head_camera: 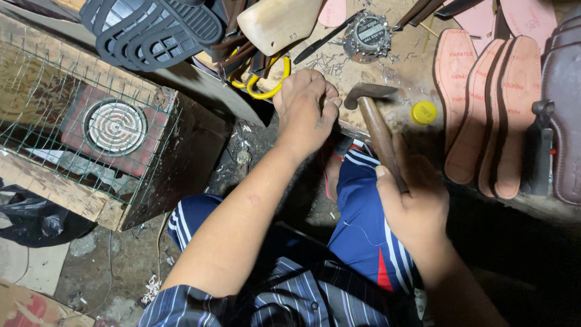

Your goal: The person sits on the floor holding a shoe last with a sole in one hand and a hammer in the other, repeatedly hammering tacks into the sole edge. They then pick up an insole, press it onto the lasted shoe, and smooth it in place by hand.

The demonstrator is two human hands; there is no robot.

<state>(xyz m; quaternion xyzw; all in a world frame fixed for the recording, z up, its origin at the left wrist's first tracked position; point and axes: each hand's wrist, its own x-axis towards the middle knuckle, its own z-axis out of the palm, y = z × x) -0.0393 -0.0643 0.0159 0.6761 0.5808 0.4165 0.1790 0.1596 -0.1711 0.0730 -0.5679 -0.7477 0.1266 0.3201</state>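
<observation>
My right hand [417,206] grips the hammer [378,124]; my left hand [305,109] pinches something hidden at the counter [411,66] edge, so I tap lightly.

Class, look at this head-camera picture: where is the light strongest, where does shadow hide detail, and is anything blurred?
Head view: light is strongest on the bench top and insoles; the left hand and the right hand gripping the hammer are evenly lit and fairly sharp; deep shadow swallows the lower right corner under the bench; the round tin glints slightly; the wire cage is dim.
</observation>
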